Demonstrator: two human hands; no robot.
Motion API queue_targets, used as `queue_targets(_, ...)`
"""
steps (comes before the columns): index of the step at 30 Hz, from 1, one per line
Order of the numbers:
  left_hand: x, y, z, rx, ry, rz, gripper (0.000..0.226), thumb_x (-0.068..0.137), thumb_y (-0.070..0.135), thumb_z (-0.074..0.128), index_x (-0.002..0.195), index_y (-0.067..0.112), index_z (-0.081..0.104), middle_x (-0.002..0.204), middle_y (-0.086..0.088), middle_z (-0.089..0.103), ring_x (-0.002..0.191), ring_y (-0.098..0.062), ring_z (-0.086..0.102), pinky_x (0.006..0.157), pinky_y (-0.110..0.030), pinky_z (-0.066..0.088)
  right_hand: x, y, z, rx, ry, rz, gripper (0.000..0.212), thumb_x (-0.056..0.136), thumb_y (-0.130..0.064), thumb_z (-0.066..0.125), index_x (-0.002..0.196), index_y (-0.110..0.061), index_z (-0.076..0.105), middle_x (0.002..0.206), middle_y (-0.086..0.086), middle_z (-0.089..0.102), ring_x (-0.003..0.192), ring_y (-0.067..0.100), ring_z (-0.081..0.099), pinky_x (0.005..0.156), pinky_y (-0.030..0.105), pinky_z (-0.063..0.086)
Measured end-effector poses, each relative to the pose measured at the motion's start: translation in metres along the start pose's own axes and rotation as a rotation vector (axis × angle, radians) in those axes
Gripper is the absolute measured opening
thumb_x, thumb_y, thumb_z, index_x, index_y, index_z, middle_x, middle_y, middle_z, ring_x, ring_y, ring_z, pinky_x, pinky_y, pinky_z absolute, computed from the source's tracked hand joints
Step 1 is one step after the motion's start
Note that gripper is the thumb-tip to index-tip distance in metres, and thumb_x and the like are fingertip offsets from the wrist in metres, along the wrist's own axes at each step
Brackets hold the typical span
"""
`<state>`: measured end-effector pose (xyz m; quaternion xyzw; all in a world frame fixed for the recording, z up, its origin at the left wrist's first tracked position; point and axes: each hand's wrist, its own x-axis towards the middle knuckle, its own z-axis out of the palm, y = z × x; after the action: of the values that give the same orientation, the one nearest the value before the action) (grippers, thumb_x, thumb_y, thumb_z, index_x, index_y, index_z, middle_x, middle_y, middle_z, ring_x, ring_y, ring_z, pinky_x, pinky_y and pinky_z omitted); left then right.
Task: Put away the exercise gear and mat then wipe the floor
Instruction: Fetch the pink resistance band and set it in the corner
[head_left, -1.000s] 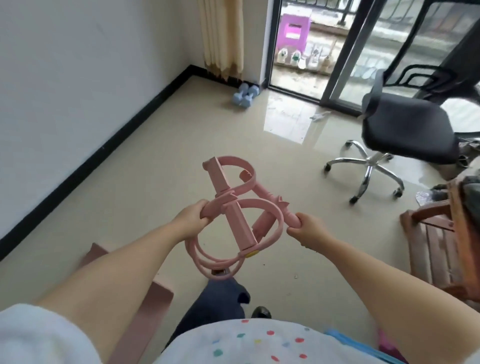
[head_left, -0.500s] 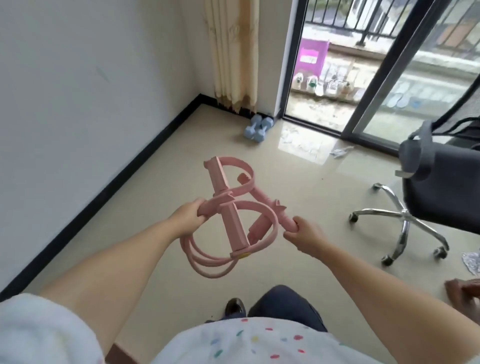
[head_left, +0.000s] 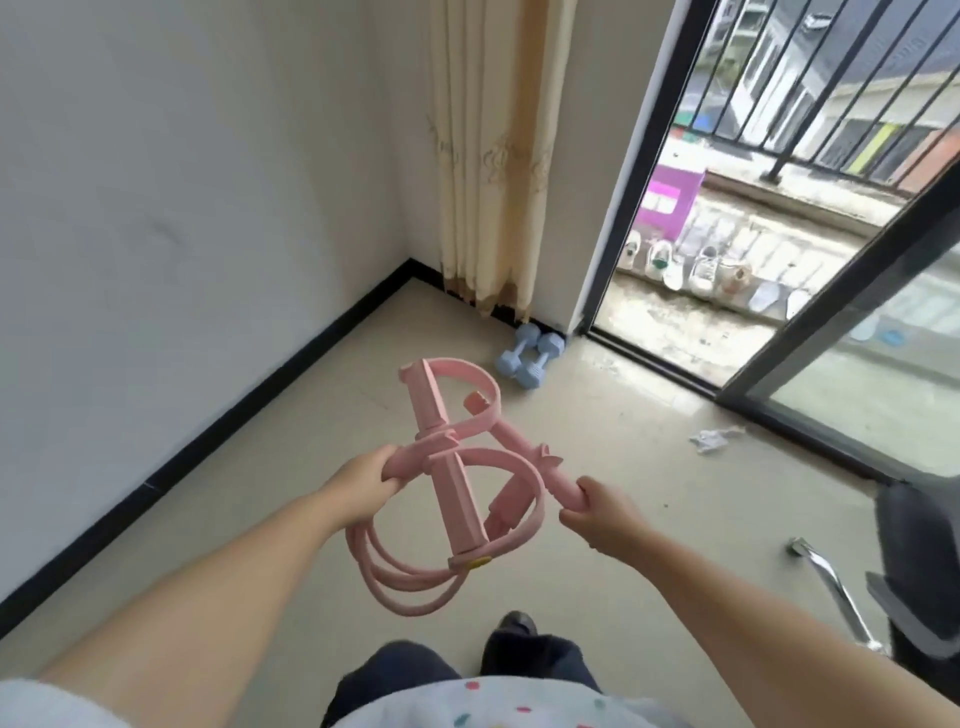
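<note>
I hold a pink resistance pull band (head_left: 457, 488) in front of me at waist height, its loops and foot straps bunched together. My left hand (head_left: 361, 480) grips one end of its pink handle bar. My right hand (head_left: 600, 512) grips the other end. Rubber cords hang in loops below the handle. Two light blue dumbbells (head_left: 530, 353) lie on the beige floor in the corner, beside the curtain and the balcony door.
A white wall with black skirting runs along the left. A cream curtain (head_left: 493, 156) hangs in the corner. The sliding glass door (head_left: 675, 208) stands open to a balcony with shoes. A crumpled paper (head_left: 714, 439) lies on the floor. An office chair (head_left: 904, 566) stands at the right.
I have walked toward the corner with the band; the dumbbells, curtain and door are closer. The chair has slid to the right edge, and the pink mat and wooden chair have left view.
</note>
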<state>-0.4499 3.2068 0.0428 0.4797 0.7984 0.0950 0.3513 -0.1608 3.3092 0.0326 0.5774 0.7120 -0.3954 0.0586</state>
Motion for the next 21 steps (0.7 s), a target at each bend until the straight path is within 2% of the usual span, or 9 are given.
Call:
queue_targets(4, 0.069, 0.015, -0.030, 0.001, 0.014, -0.013, 0.020, 0.093, 0.026, 0.052, 0.112, 0.021, 0.052, 0.099, -0.007, 0.062, 0.085, -0.023, 0.055, 0.067, -0.029, 0.037, 0.079, -0.034, -0.046, -0.054, -0.018, 0.007, 0.019, 0.074, -0.025, 0.055, 0.086, -0.010, 0.054, 0.073, 0.004, 0.058, 0.066, 0.025, 0.060, 0.062, 0.035, 0.052)
queue_targets(10, 0.192, 0.000, -0.095, 0.006, -0.046, -0.049, 0.022, 0.094, 0.026, 0.050, 0.115, 0.019, 0.048, 0.101, -0.006, 0.061, 0.087, -0.023, 0.055, 0.071, -0.030, 0.040, 0.195, -0.105, -0.063, -0.043, -0.061, 0.041, 0.020, 0.079, -0.023, 0.055, 0.092, -0.009, 0.055, 0.071, 0.002, 0.055, 0.062, 0.021, 0.054, 0.054, 0.025, 0.041)
queue_targets(13, 0.261, -0.012, -0.145, 0.054, -0.061, -0.042, 0.028, 0.095, 0.029, 0.050, 0.121, 0.020, 0.047, 0.107, -0.005, 0.061, 0.091, -0.022, 0.057, 0.075, -0.032, 0.046, 0.253, -0.148, -0.066, 0.012, -0.045, 0.064, 0.013, 0.079, -0.023, 0.055, 0.086, -0.012, 0.053, 0.071, 0.001, 0.054, 0.063, 0.021, 0.054, 0.053, 0.024, 0.039)
queue_targets(16, 0.325, -0.018, -0.202, 0.108, -0.085, -0.020, 0.029, 0.093, 0.029, 0.051, 0.120, 0.019, 0.048, 0.111, -0.008, 0.062, 0.095, -0.025, 0.060, 0.084, -0.040, 0.051, 0.298, -0.196, -0.072, 0.059, -0.042, 0.089, 0.006, 0.081, -0.022, 0.054, 0.079, -0.018, 0.050, 0.068, -0.001, 0.052, 0.062, 0.020, 0.053, 0.050, 0.022, 0.038)
queue_targets(18, 0.369, -0.017, -0.238, 0.150, -0.090, 0.004, 0.027, 0.093, 0.027, 0.051, 0.119, 0.018, 0.049, 0.111, -0.011, 0.061, 0.098, -0.029, 0.060, 0.085, -0.040, 0.051, 0.326, -0.223, -0.077, 0.094, -0.045, 0.102, 0.006, 0.082, -0.021, 0.054, 0.087, -0.018, 0.053, 0.069, -0.002, 0.053, 0.060, 0.017, 0.052, 0.048, 0.022, 0.037)
queue_targets(21, 0.425, -0.009, -0.267, 0.197, -0.130, 0.027, 0.030, 0.095, 0.020, 0.050, 0.124, 0.011, 0.047, 0.116, -0.018, 0.056, 0.104, -0.033, 0.057, 0.086, -0.038, 0.048, 0.361, -0.249, -0.087, 0.145, -0.033, 0.154, 0.018, 0.082, -0.023, 0.053, 0.097, -0.012, 0.055, 0.074, 0.002, 0.056, 0.060, 0.017, 0.053, 0.050, 0.024, 0.039)
